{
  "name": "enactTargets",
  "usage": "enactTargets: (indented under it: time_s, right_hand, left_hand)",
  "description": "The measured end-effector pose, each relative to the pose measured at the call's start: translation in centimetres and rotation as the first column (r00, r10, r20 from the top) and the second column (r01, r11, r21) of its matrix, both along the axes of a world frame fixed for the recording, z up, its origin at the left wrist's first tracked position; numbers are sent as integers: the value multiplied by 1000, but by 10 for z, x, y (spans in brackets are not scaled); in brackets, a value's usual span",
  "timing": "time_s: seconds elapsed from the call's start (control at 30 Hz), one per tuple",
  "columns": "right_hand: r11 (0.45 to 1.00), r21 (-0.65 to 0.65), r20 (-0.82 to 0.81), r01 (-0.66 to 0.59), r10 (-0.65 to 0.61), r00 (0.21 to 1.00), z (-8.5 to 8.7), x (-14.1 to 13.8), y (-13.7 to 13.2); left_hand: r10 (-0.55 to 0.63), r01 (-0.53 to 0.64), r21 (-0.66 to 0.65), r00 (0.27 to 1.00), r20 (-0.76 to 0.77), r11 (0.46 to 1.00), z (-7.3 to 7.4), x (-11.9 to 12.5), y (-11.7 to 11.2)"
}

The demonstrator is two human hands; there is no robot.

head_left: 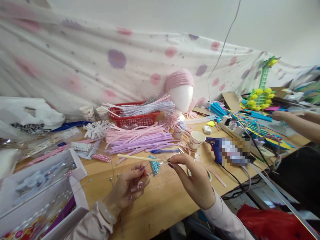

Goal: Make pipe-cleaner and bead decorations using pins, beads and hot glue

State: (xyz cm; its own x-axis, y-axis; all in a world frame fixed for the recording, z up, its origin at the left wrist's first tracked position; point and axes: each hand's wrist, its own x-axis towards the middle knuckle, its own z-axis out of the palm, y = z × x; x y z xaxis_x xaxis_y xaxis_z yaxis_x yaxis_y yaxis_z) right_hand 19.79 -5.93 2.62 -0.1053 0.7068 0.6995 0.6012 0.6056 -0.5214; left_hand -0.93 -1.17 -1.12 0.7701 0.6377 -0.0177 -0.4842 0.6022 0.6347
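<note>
Pale stick (140, 157) raised over a worktable (155, 203).
The right hand (195, 178) pinches one end, probably to free its length; the left hand (132, 181) has thumb and forefinger closed, on what is unclear. Blue beads (155, 165) sit between them, likely for reach.

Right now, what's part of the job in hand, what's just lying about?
Likely in the job:
- pale stick, held in right hand
- turquoise beads, near left hand

Apparently just lying about:
- red basket
- white plastic bag
- pink-capped white head
</note>
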Motion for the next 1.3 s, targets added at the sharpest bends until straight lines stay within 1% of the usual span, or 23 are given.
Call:
enactTargets:
  time_s: [0.33,0.6,0.77,0.93,1.3]
  right_hand:
    - [1000,24,29,-3,3,1000,1,2,-2]
    - [999,34,50,-37,35,998,1,4,-3]
    - [998,53,44,-41,39,998,1,4,-3]
    - [997,43,44,-63,61,997,1,5,-2]
    - [999,51,51,-6,3,999,1,6,-3]
  left_hand:
    - [-45,45,2,996,75,999,-1,0,1]
    - [-78,79,-6,994,83,997,-1,0,1]
    - [-75,76,-15,994,79,997,-2,0,1]
    - [-82,85,-28,993,90,996,-1,0,1]
    - [-98,100,-41,993,63,994,-3,2,0]
